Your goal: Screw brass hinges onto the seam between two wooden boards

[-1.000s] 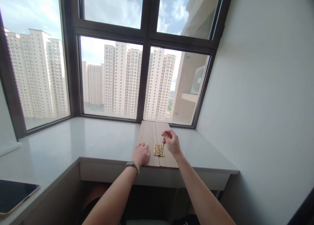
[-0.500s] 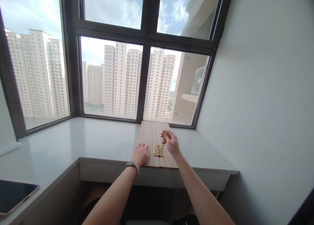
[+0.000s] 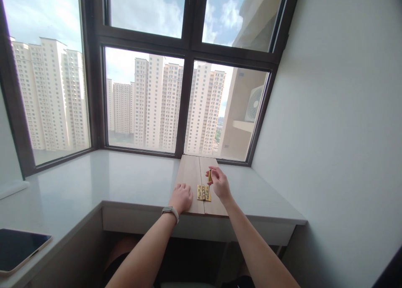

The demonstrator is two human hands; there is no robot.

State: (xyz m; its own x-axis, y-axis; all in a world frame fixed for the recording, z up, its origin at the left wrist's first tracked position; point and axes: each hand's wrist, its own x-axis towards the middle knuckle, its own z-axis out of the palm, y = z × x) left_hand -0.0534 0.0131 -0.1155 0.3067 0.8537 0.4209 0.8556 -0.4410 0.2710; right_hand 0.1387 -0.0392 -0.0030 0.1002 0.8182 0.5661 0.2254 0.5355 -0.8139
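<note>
A brass-coloured hinge (image 3: 200, 192) lies unfolded across the seam between two wooden boards (image 3: 190, 170) set side by side. My right hand (image 3: 219, 182) is closed around the yellow and black handle of a screwdriver (image 3: 210, 177). The screwdriver stands nearly upright, its shaft running down to the hinge's right leaf; the exact contact at its tip is too small to make out. My left hand (image 3: 181, 197) lies flat on the left board, fingers stretched out, just left of the hinge. A watch is on the left wrist.
The boards rest on a pale window counter (image 3: 135, 179) and reach to its front edge. A tablet-like device (image 3: 21, 248) lies at the lower left. A dark-framed window (image 3: 185, 103) stands behind, and a white wall (image 3: 333, 112) rises on the right.
The view has shifted very slightly. Both hands, the screwdriver and the hinge hold nearly the same positions.
</note>
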